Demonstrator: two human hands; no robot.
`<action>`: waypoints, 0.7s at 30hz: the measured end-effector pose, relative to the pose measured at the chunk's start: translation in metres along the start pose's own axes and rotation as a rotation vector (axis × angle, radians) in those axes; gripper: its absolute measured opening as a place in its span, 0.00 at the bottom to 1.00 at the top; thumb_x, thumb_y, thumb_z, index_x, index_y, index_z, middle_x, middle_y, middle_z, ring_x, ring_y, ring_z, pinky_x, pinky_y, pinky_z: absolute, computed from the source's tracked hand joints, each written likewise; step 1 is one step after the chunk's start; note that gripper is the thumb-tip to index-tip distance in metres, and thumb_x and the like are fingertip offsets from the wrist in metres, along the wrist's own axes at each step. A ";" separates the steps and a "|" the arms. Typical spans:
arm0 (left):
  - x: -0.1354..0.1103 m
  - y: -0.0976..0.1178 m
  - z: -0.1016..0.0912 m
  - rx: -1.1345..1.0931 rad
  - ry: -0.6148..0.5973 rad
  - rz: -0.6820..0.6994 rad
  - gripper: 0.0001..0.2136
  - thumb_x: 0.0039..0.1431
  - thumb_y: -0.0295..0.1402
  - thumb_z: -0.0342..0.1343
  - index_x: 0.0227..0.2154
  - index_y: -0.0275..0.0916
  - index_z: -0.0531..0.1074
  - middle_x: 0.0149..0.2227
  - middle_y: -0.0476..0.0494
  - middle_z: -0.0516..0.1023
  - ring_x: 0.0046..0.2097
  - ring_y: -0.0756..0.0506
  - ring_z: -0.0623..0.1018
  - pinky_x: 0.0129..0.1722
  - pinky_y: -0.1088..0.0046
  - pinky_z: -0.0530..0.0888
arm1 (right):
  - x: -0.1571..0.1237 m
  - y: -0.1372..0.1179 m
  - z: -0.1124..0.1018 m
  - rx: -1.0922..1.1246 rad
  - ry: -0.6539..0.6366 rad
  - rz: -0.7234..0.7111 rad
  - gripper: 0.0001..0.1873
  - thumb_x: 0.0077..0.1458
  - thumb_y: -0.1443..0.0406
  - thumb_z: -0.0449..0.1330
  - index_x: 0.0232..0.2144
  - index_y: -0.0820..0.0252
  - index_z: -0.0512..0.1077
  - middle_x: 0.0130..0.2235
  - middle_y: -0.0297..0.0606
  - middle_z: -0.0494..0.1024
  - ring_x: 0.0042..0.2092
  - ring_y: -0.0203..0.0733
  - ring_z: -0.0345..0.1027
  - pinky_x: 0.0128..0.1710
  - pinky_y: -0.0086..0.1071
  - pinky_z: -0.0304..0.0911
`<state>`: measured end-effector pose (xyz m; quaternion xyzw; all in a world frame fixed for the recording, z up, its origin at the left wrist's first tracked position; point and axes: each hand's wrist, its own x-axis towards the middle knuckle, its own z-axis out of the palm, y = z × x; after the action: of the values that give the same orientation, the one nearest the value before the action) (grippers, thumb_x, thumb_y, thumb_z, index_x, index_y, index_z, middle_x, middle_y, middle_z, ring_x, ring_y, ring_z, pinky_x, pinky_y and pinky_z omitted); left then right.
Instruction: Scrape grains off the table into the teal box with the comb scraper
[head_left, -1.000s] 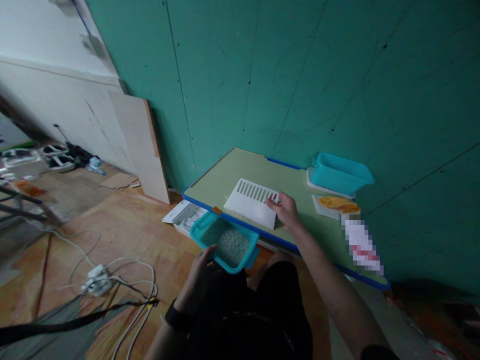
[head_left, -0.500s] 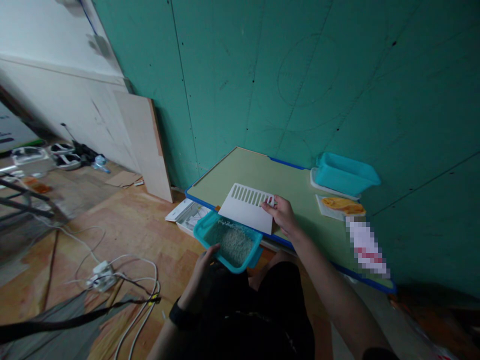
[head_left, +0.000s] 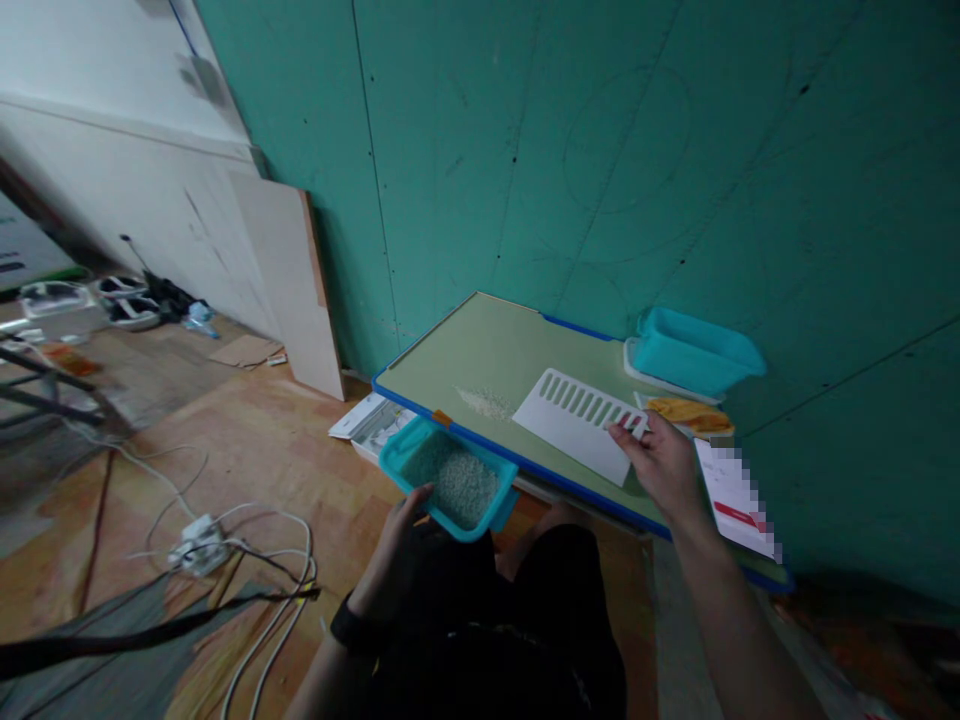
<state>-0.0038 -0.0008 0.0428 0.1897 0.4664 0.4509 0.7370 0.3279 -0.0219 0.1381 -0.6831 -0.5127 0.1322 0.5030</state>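
Observation:
My left hand (head_left: 401, 525) grips the near left rim of a turquoise plastic container (head_left: 504, 508), thumb on the edge. Small pale grains (head_left: 463, 485) lie inside it, below the front edge of a low green table (head_left: 517, 335). In my right hand (head_left: 660, 460) is a white flat plate (head_left: 566, 425) with a row of slots along its far edge. The plate leans low over the tabletop; I cannot tell whether its lower edge touches. To its left, a small spill of pale grains (head_left: 487, 403) lies on the table.
A second turquoise container (head_left: 697, 350) stands on a white lid by the green wall. Near it lie a yellow-orange cloth (head_left: 690, 413) and a white-and-red card (head_left: 731, 500). An open white box (head_left: 379, 425) sits under the table's left side. Cables and a power strip (head_left: 201, 545) cover floor at left.
The white plate has moved right with my right hand, away from above the container, uncovering grains on the tabletop. My left hand still holds the container, which has barely shifted.

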 end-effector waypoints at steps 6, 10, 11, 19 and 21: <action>-0.005 0.006 0.005 0.029 -0.006 -0.008 0.14 0.51 0.40 0.63 0.38 0.39 0.73 0.31 0.47 0.77 0.31 0.44 0.81 0.32 0.68 0.78 | 0.000 0.008 0.023 -0.009 0.004 -0.032 0.18 0.52 0.48 0.62 0.32 0.54 0.68 0.28 0.38 0.79 0.27 0.45 0.72 0.26 0.34 0.64; -0.006 0.009 0.005 0.049 -0.013 -0.001 0.16 0.51 0.40 0.63 0.40 0.39 0.73 0.31 0.46 0.77 0.34 0.42 0.82 0.33 0.68 0.78 | 0.012 0.008 0.049 0.031 0.000 -0.044 0.17 0.52 0.49 0.62 0.32 0.55 0.67 0.28 0.38 0.78 0.28 0.45 0.72 0.27 0.33 0.64; -0.006 0.010 0.004 0.051 -0.020 0.004 0.16 0.51 0.41 0.63 0.41 0.39 0.73 0.32 0.45 0.77 0.34 0.42 0.82 0.34 0.67 0.78 | 0.015 0.006 0.055 0.042 -0.002 -0.051 0.17 0.52 0.50 0.62 0.31 0.55 0.67 0.28 0.38 0.78 0.28 0.45 0.72 0.28 0.33 0.64; 0.005 0.010 -0.003 0.076 0.018 -0.024 0.18 0.50 0.42 0.64 0.40 0.37 0.73 0.33 0.43 0.78 0.34 0.41 0.82 0.34 0.66 0.78 | 0.046 0.001 0.103 0.187 -0.058 -0.005 0.18 0.48 0.51 0.64 0.31 0.57 0.69 0.30 0.39 0.79 0.29 0.44 0.72 0.27 0.32 0.64; 0.004 0.010 -0.004 0.082 0.012 -0.018 0.18 0.50 0.43 0.64 0.41 0.37 0.73 0.33 0.43 0.78 0.35 0.41 0.82 0.34 0.65 0.78 | 0.049 0.000 0.109 0.222 -0.082 0.017 0.18 0.47 0.51 0.65 0.31 0.58 0.69 0.30 0.40 0.79 0.29 0.43 0.71 0.27 0.32 0.63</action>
<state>-0.0113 0.0071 0.0461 0.2127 0.4905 0.4258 0.7300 0.2730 0.0790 0.1046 -0.6216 -0.5090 0.2203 0.5532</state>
